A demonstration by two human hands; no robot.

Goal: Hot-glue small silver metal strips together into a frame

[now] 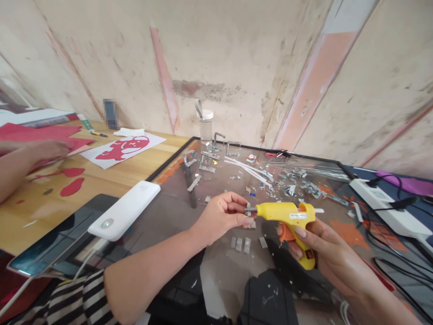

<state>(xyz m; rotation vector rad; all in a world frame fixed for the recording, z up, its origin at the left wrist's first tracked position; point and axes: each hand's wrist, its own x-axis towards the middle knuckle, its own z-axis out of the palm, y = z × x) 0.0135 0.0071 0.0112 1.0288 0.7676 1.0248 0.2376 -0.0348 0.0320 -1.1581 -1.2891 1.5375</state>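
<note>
My right hand [306, 241] is wrapped round a yellow hot glue gun [279, 214], its fingers at the orange trigger. A white glue stick [319, 211] pokes out of the gun's back end. The nozzle points left and meets the fingertips of my left hand [227, 211]. That hand is closed in a pinch on a small grey piece [250, 223], partly hidden by the fingers and nozzle. Just below lie several small flat grey rectangles [238, 244] on the dark glossy tabletop.
Grey scraps [294, 178], white strips [248, 169] and a lidded jar [205, 125] stand or lie farther back. A power strip [382, 201] with black cables is at right. Left are a white power bank [125, 210], a tablet [64, 230], red paper cutouts and another person's hand [50, 151].
</note>
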